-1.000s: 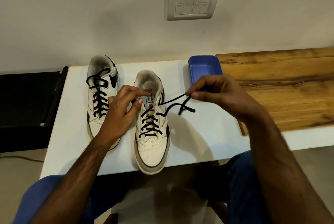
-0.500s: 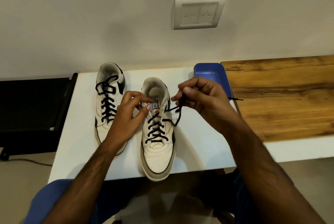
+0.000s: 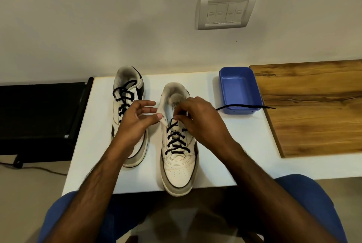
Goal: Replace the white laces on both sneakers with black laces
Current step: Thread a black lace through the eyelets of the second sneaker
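Black lace (image 3: 177,141) ran in crosses up the nearer sneaker (image 3: 179,144), which lay toe toward the person on a white table (image 3: 195,80), its toe just over the near edge. One free end of that lace trailed to the right, draped across the front rim of a blue plastic tray (image 3: 240,91) and ending on a wooden board (image 3: 313,105). A second sneaker (image 3: 128,113) lay just to the left, already laced in black.

The left hand (image 3: 135,123) pinched the left upper edge of the nearer sneaker's eyelet flap between thumb and forefinger, the other fingers spread loose. The right hand (image 3: 197,121) had its fingertips curled together at the top eyelets, apparently pinching the lace there; the exact grip was hidden by the fingers.

The lace looked thin, limp and very light, likely to slip or twist if held mid-length. It would probably be best gripped close to its stiff tip, so that it could be pushed through an eyelet. The sneaker looked light and liable to slide on the smooth table, with a soft upper that would fold under pressure, so steadying it by the flap beside the working eyelet seemed sensible. No white laces were in view.
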The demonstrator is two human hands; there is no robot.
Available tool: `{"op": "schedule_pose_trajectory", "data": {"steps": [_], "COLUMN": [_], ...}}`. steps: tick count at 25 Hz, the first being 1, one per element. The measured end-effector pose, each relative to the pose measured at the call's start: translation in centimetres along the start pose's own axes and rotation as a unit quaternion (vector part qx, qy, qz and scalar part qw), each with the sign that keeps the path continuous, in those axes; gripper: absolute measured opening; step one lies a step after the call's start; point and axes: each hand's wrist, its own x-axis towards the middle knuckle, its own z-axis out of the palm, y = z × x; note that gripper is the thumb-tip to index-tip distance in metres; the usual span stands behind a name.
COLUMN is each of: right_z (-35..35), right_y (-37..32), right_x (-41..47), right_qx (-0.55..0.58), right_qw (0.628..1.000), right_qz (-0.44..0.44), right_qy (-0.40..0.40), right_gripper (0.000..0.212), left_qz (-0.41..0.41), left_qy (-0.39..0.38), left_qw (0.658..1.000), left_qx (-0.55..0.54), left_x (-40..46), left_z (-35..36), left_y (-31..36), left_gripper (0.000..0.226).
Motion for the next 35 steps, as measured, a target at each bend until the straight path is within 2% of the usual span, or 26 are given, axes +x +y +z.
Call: {"op": "schedule_pose_trajectory", "data": {"steps": [3, 6, 15, 18, 21, 25, 29, 35], "right_z": [1.7, 2.9, 3.1, 3.4, 2.9, 3.0, 3.7, 4.2], "right_y": [-0.1, 0.1, 0.1, 0.1, 0.6, 0.5, 0.1, -0.1], "right_x": [0.3, 0.7, 0.7, 0.6, 0.5, 0.5, 0.5, 0.3], "right_qx": [-0.09, -0.129, -0.079, -0.042, 0.005, 0.028, 0.056, 0.055], "right_qw": [0.995, 0.991, 0.997, 0.998, 0.999, 0.998, 0.993, 0.989], "right_qz": [-0.041, -0.013, 0.015, 0.036, 0.044, 0.059, 0.084, 0.101], "right_qy": [0.025, 0.032, 0.017, 0.032, 0.024, 0.023, 0.061, 0.091], "right_gripper": [0.006, 0.009, 0.004, 0.003, 0.005, 0.013, 0.027, 0.025], "left_qz": [0.002, 0.007, 0.024, 0.041, 0.047, 0.075, 0.087, 0.148], "left_qy": [-0.001, 0.0, -0.001, -0.037, -0.073, -0.048, -0.033, 0.024], "left_qw": [1.0, 1.0, 1.0, 0.998, 0.996, 0.99, 0.989, 0.973], "left_qx": [-0.007, -0.004, 0.001, 0.015, 0.031, 0.107, 0.115, 0.173], "left_x": [-0.1, -0.2, -0.1, -0.3, -0.6, -0.6, -0.5, -1.1], "left_z": [0.0, 0.2, 0.1, -0.4, -0.8, -0.4, -0.5, 0.2], "left_y": [0.1, 0.0, -0.3, -0.2, -0.3, -0.9, -1.0, -1.1], "left_gripper": [0.038, 0.038, 0.034, 0.027, 0.036, 0.036, 0.028, 0.023]}}
